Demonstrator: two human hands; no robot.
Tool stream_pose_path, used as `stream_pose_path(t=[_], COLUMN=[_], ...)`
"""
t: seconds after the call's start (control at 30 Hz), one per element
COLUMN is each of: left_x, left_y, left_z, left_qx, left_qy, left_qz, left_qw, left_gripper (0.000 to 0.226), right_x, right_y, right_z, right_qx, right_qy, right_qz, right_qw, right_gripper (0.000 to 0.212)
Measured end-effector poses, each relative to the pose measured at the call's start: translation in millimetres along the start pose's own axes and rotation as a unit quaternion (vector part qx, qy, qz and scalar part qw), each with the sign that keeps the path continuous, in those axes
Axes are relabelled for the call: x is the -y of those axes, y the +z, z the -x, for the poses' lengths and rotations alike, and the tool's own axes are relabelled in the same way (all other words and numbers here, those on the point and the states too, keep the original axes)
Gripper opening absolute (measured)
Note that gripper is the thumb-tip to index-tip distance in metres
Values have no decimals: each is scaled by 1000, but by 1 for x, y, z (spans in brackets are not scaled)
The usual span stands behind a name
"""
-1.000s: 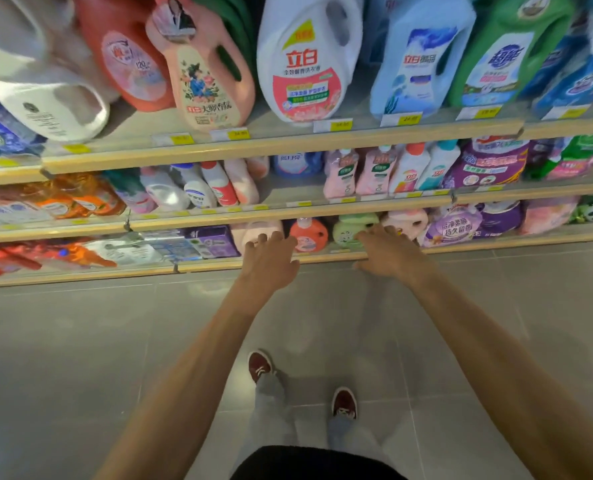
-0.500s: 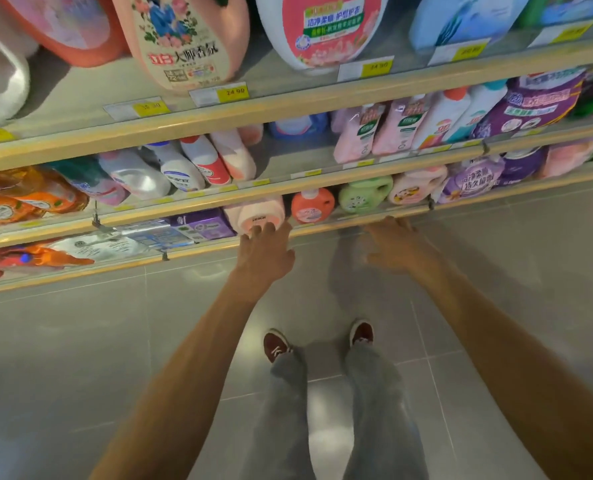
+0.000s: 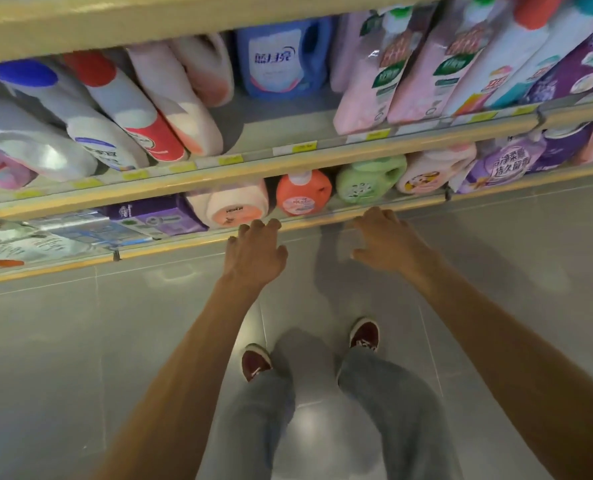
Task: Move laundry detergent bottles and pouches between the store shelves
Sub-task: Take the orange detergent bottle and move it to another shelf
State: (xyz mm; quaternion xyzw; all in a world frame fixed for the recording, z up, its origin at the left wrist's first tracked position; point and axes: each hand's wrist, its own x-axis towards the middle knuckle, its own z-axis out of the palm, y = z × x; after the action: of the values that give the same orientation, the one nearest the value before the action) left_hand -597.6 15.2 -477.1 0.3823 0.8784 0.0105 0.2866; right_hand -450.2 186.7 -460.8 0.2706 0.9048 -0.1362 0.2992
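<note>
– Orange detergent bottle point(image 3: 303, 197), that the target?
– Likely, can't be sure. It stands on the bottom shelf point(image 3: 184, 244), between the pink-white bottle point(image 3: 234, 206) and the green bottle point(image 3: 369, 180). Left hand point(image 3: 253, 252) and right hand point(image 3: 383, 239) flank it at the shelf lip, both empty, fingers loosely spread. Touching the lip? Can't tell.
– Tips for the grab?
– My call: go in low under the middle shelf point(image 3: 271, 164) edge. One hand round the neck or handle, the other under the base, lift over the lip, pull straight out. Neighbours sit tight, so no sideways swing.
– Counts?
– Bottom shelf: four bottles in a row, adding the pale pink bottle point(image 3: 433, 171). One purple box point(image 3: 156, 214) to the left. Purple pouch point(image 3: 499, 164) to the right, at least one more beyond it, cropped. Middle shelf: one blue bottle point(image 3: 283, 58), two pink pouches point(image 3: 364, 81), leaning capped bottles on the left, count unclear. Two hands, zero items held.
</note>
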Motion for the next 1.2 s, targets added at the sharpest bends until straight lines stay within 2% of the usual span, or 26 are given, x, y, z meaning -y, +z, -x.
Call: stream_pose_path(t=[0.2, 0.4, 0.57, 0.7, 0.83, 0.9, 1.07, 1.2], left_x=[32, 65, 86, 93, 84, 82, 89, 92], left_y=[84, 181, 235, 241, 246, 253, 260, 259], left_z=[-77, -176, -258, -309, -341, -348, -355, -359], left_qx=[-30, -82, -177, -239, -235, -232, -211, -204], left_qy=[5, 22, 83, 156, 152, 146, 139, 122], left_qz=[80, 213, 246, 232, 283, 304, 308, 301], left_qw=[996, 973, 949, 930, 917, 912, 917, 924], left_gripper=[49, 55, 63, 83, 112, 118, 111, 102], right_x=[-16, -38, -56, -68, -74, -75, -76, -75], right_y=[70, 126, 170, 197, 207, 209, 223, 226], right_z=[-92, -202, -294, -348, -389, -400, -408, -411], right_qx=[-51, -150, -229, -264, -285, -304, -347, -341], right_qy=[-7, -31, -84, -122, -150, -167, -187, -180], right_qz=[-39, -163, -179, -218, -282, -296, -307, -341], right_qw=[998, 975, 953, 931, 904, 890, 866, 857], right_gripper=[62, 78, 99, 114, 118, 125, 139, 136])
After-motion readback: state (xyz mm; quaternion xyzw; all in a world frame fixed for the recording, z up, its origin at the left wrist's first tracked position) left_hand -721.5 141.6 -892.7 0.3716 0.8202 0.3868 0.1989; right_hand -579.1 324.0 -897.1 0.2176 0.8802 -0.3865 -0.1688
